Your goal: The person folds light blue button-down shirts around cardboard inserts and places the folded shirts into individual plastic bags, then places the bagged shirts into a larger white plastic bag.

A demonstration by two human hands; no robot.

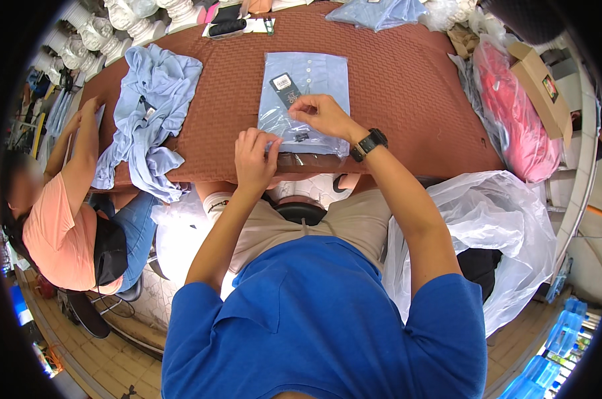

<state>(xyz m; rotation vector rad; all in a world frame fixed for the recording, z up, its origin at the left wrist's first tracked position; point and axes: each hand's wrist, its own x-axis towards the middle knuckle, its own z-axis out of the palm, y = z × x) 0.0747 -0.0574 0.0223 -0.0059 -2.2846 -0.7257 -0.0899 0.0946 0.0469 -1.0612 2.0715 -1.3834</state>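
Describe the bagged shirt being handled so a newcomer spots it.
Find the brown-covered table, then the middle of its near edge. The bagged shirt lies there, light blue and folded flat. Unlike the crumpled blue shirt to its left, it's a neat rectangle in clear plastic.

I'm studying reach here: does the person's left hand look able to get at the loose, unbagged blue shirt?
Probably yes: only the brown tablecloth seems to lie between the left hand and the loose shirt.

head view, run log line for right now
left hand: at bagged shirt's near left corner | right hand: by tag | shirt: on table
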